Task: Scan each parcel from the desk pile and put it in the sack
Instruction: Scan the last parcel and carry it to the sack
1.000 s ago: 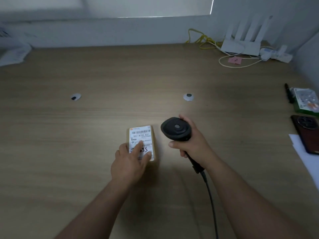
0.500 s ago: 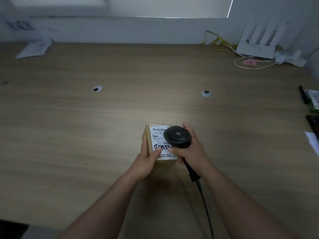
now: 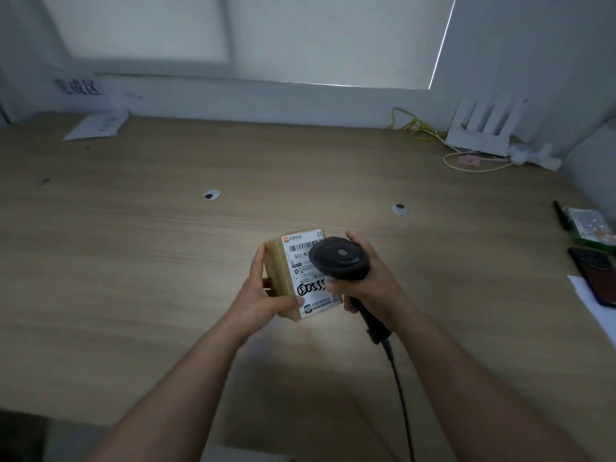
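A small brown cardboard parcel [image 3: 278, 271] with a white shipping label is held above the wooden desk [image 3: 133, 261], tilted with its label facing up. My left hand [image 3: 263, 295] grips its left side and near corner. My right hand [image 3: 370, 281] is wrapped around a black corded barcode scanner [image 3: 340, 258], whose head hovers just over the label's right half and hides part of it. The scanner's cable [image 3: 400, 395] trails toward me. No sack is in view.
A white envelope [image 3: 96, 126] lies at the far left under a wall sign. A white router [image 3: 480, 135] with yellow cables sits far right. A pen, a green packet [image 3: 590, 225], a dark phone [image 3: 596, 275] and paper lie along the right edge. Two round cable grommets mark the desk.
My left hand has lifted the parcel off the desk and tilted it up. The scanner has moved left over the label. The view has shifted left and upward.
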Tool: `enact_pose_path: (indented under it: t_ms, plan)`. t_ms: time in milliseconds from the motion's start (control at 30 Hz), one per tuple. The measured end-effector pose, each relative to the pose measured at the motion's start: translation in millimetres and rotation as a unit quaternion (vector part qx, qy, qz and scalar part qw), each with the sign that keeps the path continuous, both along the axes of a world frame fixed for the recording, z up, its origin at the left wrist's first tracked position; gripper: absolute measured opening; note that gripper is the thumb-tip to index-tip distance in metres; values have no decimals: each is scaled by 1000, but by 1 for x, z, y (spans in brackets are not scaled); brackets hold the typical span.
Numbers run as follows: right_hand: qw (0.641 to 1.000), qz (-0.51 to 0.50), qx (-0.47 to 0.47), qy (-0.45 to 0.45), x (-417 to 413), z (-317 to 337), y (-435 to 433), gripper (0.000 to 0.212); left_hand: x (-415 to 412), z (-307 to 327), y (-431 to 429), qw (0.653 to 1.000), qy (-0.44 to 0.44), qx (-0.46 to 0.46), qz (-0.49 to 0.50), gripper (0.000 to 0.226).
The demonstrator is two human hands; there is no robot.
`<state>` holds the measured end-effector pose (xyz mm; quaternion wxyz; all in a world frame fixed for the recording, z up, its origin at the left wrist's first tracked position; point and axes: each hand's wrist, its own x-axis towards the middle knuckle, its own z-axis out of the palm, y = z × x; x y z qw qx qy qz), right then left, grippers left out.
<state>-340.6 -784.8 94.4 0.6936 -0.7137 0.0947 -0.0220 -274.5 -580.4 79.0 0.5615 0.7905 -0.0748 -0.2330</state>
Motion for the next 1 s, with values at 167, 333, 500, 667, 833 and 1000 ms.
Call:
enact_pose_path:
  t_ms: [167,333,500,667,833,1000]
  plan:
    - [996,41,22,-71,-10,51,15,107,6,31,30,994,-72,-24,74,123]
    - [984,111,68,-119,-33,93,19,101,14,58,49,983,-134,-20,125,125]
    - [979,130,78,-133,-57,107,12,101,15,62,51,973,-169,-8,154,128]
    - [977,144,89,-131,-74,109,5,108,10,57,45,971,-177,-5,161,130]
    - [979,146,82,-116,-88,104,-2,107,4,59,38,970,-180,-3,165,130]
    - [980,147,82,-108,-97,101,-6,106,-4,63,34,971,-167,4,169,129]
